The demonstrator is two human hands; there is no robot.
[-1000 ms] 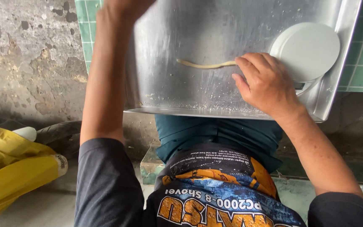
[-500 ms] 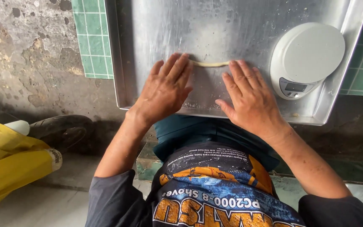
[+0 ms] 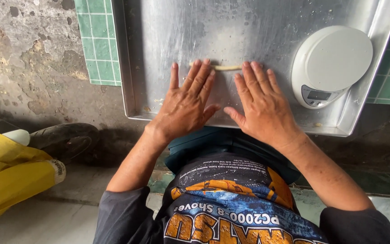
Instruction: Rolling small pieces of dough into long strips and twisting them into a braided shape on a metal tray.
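— What grip? — None: left hand (image 3: pixel 185 105) and right hand (image 3: pixel 262 105) lie flat and open, fingertips on a thin pale dough rope (image 3: pixel 225 68) on the steel tray (image 3: pixel 168 36).
— Advice? — Probably even, light pressure — clear of the round white scale (image 3: pixel 331 63).

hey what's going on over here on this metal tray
A person has both hands flat on a metal tray, rolling a thin rope of dough under the fingers. The left hand and right hand lie side by side, palms down, with a short bit of dough showing between them. A round white kitchen scale sits at the tray's right end.
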